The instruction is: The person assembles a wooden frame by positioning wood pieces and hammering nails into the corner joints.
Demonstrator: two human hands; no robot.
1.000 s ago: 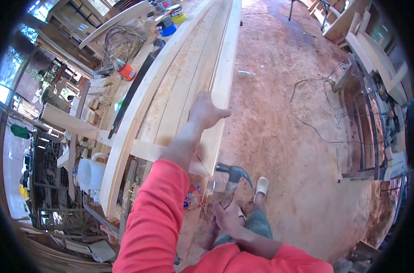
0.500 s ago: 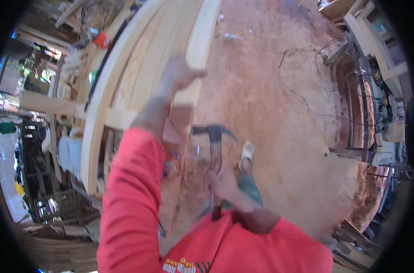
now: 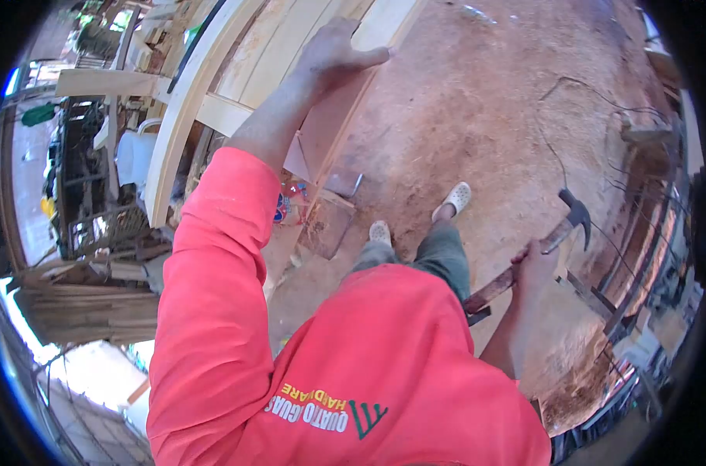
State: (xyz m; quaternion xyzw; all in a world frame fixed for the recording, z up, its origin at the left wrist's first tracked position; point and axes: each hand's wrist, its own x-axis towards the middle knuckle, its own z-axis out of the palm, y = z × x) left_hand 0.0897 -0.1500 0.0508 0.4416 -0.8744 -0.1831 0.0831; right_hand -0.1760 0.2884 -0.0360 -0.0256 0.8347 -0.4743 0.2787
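Observation:
My left hand (image 3: pixel 333 58) is on the end of a pale wooden board (image 3: pixel 388 27), its thumb sticking out across the board's edge and its fingers closed over the wood, partly hidden. The board belongs to a long wooden frame (image 3: pixel 166 132) of planks on the left. Out to the right, my right hand (image 3: pixel 530 268) is closed around the handle of a claw hammer (image 3: pixel 577 213). The hammer's head points up and away from me, above the dirt floor, and its handle slants back toward my hip.
A white bucket (image 3: pixel 135 155) stands beyond the frame at left. A brown panel (image 3: pixel 330 128) and a colourful bag (image 3: pixel 291 203) sit below my left arm. Cable (image 3: pixel 555 147) trails over the dirt floor (image 3: pixel 462 116). More timber and clutter (image 3: pixel 648 334) line the right.
The hammer has swung from in front of my body out to the right in my right hand. My left hand stays at the board, appearing higher as the view has shifted.

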